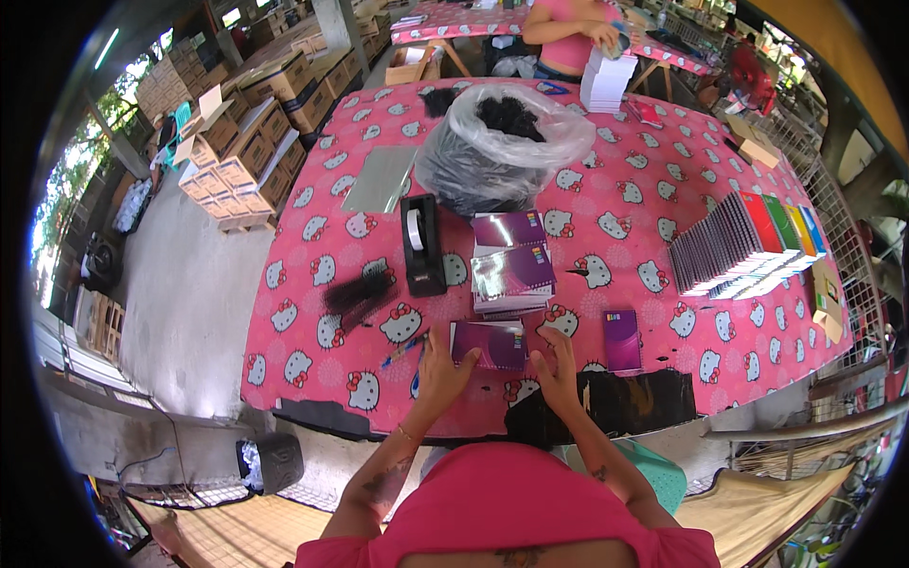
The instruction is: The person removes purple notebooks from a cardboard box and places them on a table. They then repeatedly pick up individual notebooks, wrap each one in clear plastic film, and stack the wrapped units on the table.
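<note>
Pink-print tbl (pixel 592 317), stacked ctns (pixel 248 151) bg, notebooks (pixel 497 347) btwn L hand (pixel 441 374) + R hand (pixel 559 374)

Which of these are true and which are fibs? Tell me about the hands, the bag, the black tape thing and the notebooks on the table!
1. The left hand touches a small purple notebook. True.
2. The big clear bag holds red things. False: the bag holds black things.
3. The black tape dispenser stands right of the tall purple stack. False: the dispenser is left of it.
4. A lone purple notebook lies to the right of the right hand. True.
</note>
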The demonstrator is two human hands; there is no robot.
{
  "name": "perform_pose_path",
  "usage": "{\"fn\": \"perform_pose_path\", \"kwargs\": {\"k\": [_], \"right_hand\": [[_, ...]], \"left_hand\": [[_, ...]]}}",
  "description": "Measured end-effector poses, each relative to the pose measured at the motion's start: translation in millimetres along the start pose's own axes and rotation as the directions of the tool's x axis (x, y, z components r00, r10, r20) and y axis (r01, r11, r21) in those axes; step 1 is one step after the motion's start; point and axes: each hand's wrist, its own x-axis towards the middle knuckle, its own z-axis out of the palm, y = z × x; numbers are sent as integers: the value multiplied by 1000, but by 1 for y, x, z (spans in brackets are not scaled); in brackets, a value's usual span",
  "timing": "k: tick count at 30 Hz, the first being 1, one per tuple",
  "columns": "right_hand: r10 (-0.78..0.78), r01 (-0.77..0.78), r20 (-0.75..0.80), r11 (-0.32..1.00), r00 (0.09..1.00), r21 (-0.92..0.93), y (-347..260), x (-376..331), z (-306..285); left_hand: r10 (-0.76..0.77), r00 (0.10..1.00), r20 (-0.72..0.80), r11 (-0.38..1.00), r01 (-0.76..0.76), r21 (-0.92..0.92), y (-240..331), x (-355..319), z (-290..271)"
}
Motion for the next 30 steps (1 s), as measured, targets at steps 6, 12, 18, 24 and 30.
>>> {"fn": "perform_pose_path", "kwargs": {"k": [6, 12, 18, 24, 30], "right_hand": [[135, -131, -99, 990, 986, 48, 2, 16, 1], [25, -22, -81, 999, 996, 33, 7, 11, 18], [-265, 397, 369, 849, 891, -348, -20, -3, 20], [-234, 319, 306, 909, 923, -269, -20, 19, 11], [-209, 149, -337, 969, 918, -197, -55, 60, 11]], "left_hand": [[656, 751, -68, 752, -645, 134, 62, 25, -18], [761, 634, 137, 592, -766, 253, 67, 87, 7], [808, 550, 211, 510, -833, 217, 61, 107, -10], [869, 469, 159, 451, -882, 138, 54, 116, -13], [875, 483, -26, 481, -864, 151, 106, 126, -64]]}}
